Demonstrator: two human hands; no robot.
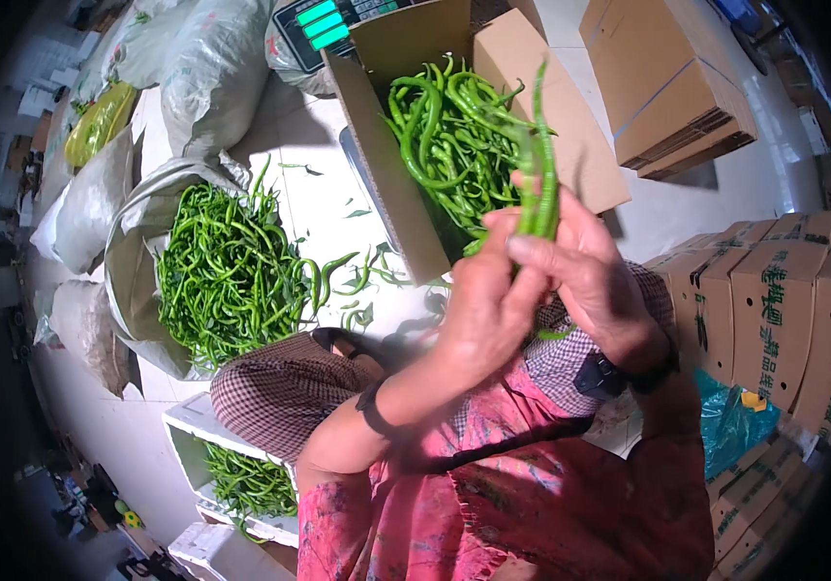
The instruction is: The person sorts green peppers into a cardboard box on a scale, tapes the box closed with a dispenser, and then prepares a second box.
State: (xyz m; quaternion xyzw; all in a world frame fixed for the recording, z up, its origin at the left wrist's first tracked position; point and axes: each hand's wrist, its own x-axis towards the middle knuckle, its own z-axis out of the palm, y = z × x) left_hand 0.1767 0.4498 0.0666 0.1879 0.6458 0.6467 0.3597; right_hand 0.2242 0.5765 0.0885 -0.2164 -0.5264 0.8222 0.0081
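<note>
Both my hands meet in front of the open cardboard box [386, 179], around a few long green chili peppers [543, 184] that point up and away from me. My right hand [590, 266] grips them, its thumb pressed across their lower part. Close against it, my left hand [488, 310] has its fingers curled in around the same peppers; its fingertips are partly hidden. Below the hands another pepper end [556, 335] shows. Inside the box lies a heap of green chili peppers [469, 145], just beyond my hands.
At left, an open sack [123, 290] spills green peppers [227, 271] onto the floor. A white foam box [188, 421] with peppers stands nearer. Full sacks [212, 77] and a scale [314, 34] are behind. Flattened cartons [662, 82] and packed cartons [774, 290] stand at right.
</note>
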